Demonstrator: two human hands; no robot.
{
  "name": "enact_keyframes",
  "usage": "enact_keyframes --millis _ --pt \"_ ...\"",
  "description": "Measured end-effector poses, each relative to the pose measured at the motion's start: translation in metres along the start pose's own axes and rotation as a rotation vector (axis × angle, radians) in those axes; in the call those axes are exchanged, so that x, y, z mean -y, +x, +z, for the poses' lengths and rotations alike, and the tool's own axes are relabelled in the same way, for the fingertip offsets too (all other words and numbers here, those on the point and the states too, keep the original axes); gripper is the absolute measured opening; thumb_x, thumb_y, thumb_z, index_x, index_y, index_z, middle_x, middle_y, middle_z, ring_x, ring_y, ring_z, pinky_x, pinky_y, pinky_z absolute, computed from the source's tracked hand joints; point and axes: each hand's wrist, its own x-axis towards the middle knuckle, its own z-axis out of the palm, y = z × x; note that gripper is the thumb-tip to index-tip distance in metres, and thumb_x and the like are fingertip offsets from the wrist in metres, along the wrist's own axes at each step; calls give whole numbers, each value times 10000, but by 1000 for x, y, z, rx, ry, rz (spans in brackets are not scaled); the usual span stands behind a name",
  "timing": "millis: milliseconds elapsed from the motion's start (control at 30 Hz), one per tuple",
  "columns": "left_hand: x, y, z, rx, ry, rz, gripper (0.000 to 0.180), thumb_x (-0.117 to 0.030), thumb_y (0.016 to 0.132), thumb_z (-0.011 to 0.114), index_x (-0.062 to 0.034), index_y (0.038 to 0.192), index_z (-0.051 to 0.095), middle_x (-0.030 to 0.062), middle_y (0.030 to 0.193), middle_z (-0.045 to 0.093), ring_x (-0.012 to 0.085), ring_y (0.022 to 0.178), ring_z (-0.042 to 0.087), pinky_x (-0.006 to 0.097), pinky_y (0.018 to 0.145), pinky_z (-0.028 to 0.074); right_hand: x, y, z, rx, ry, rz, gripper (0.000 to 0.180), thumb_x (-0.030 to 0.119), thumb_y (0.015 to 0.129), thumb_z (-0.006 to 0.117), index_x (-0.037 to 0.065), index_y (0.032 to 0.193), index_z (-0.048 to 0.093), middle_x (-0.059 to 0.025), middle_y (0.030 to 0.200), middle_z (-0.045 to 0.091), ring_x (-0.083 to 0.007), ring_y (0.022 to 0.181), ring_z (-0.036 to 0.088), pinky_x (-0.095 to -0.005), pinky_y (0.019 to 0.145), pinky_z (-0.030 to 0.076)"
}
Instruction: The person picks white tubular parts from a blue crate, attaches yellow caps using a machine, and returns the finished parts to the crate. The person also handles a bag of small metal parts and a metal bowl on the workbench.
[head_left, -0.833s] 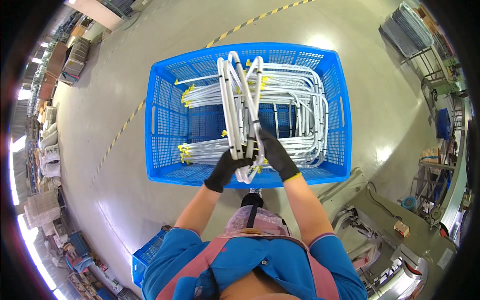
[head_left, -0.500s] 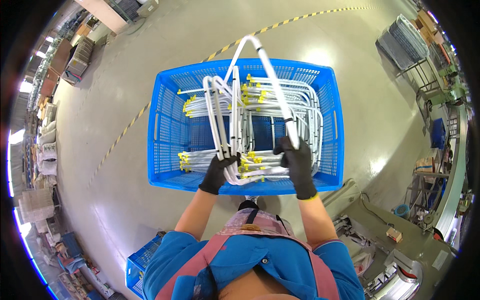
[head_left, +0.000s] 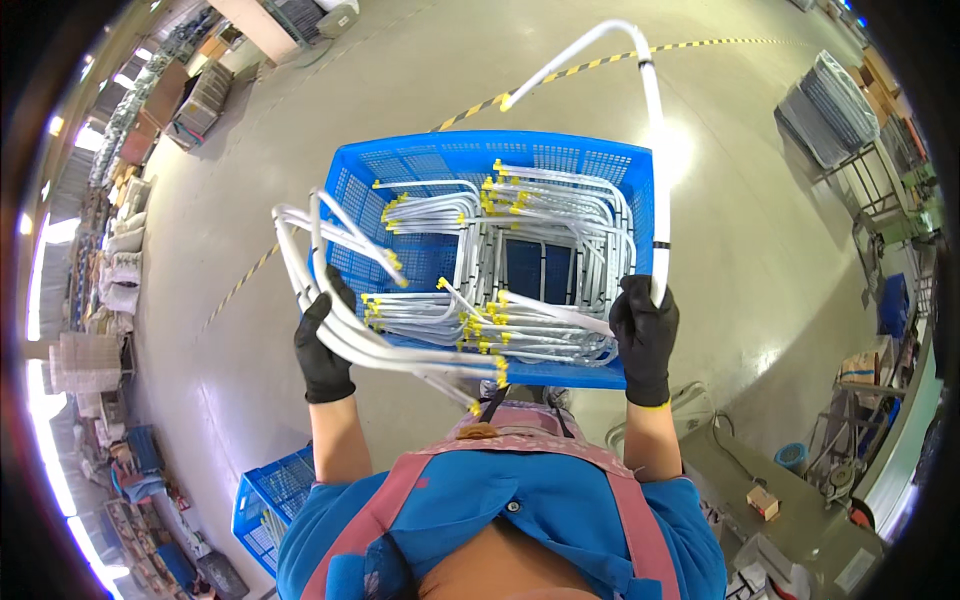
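A large blue plastic crate [head_left: 430, 150] holds stacks of white U-shaped tubes [head_left: 570, 180] with yellow end pieces and black bands. My left hand [head_left: 325, 350], in a black glove, is closed around several white U-shaped tubes [head_left: 345, 335], lifted over the crate's left side; their yellow ends point right. My right hand [head_left: 645, 335], also black-gloved, grips one white U-shaped tube [head_left: 656, 150] at the crate's right side. That tube's far bend rises beyond the crate's back edge, with one yellow end [head_left: 507, 101] showing there.
Behind the crate a yellow-and-black floor stripe [head_left: 590, 65] crosses the grey floor. A second blue crate [head_left: 265, 500] stands at the lower left. Metal racks with stacked grey panels [head_left: 835, 110] are on the right. Shelving and boxes [head_left: 200, 105] line the left side.
My hands have moved apart. The left has carried its tubes leftward, out over the crate's edge, and the right has swung its single tube to the right.
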Motion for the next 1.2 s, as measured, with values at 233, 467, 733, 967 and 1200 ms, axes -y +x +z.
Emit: enact_keyframes --millis 233,467,733,967,1200 --pt "-7 -90 59 -205 257 140 557 -2 796 545 77 1311 347 173 1117 521 239 1002 560 322 873 482 -147 5 -136 -71 -1229 44 422 339 847 651 -22 1044 556 -227 1018 640 -370 912 633 -434 774 494" --pt "-3 -158 79 -108 688 -74 663 -181 682 630 87 1247 410 203 1011 590 236 727 623 322 642 529 -171 -19 -96 636 -356 580 474 404 929 523 33 1224 532 -127 1119 633 -246 1015 613 -362 885 472" --pt "-12 -214 56 347 549 -544 839 -68 606 633 138 1346 294 281 990 603 312 718 665 350 634 537 -52 -72 62 573 727 646 939 750 820 369 25 1413 299 -204 1328 481 -360 1210 486 -497 1013 392" --pt "-32 -262 -7 711 698 -912 737 -92 736 698 71 1354 333 237 1059 626 319 966 630 409 874 500 -20 -213 65 461 386 -1 667 575 930 399 29 1312 428 -159 1217 573 -273 1058 596 -406 926 475" --pt "-44 -311 -97 989 800 -962 746 -203 785 731 -16 1390 336 116 1142 610 175 1012 587 323 895 469 -18 -297 64 376 864 -96 568 434 919 514 -13 1266 468 -239 1197 569 -344 1104 566 -462 1004 423"
